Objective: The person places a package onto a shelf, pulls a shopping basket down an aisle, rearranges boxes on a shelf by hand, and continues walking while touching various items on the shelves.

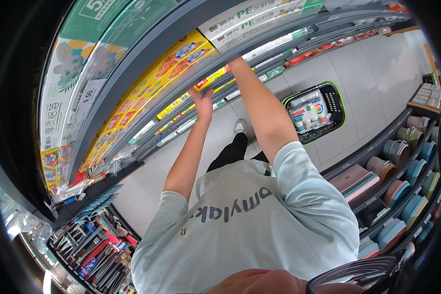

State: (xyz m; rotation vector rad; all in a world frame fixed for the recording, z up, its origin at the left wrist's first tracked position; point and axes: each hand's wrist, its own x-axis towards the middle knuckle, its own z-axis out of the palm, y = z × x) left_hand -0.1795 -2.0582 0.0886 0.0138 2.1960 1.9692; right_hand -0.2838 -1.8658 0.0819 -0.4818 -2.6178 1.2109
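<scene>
Okay, the grey shelf rack [127, 71] is the biggest thing, curving from lower left to upper right of the frame, and both arms reach into it. Person in a pale shirt [240, 230] stands facing it, lower center. Stacked tableware [389, 230] fills the right edge; a black basket [344, 105] with a green rim sits on the floor right of center, a clear-wrapped pack [314, 110] inside.

Step in hand, as I read it: reaching for goods on the tier below the top one, nothing visibly lifted out. Left hand [202, 100] is upper center, empty, fingers spread, just beside the shelf front; can't tell whether the fingertips touch anything. Right hand [236, 61] goes in under the shelf edge a bit higher and further right, mostly hidden, so can't tell its grip. My judgement: the next move calls for fingers closing on one item and a straight pull outward, clear of the shelf above.

Top tier, upper left to center, has long yellow cartons [137, 103] with red print, then white boxes [250, 22] marked PE.

Nearest to the left hand, upper center: slim yellow packs [174, 104] in a row on the lower tier, dark lettering, look boxy with straight edges. Partly covered by the shelf above; small print unreadable.
</scene>
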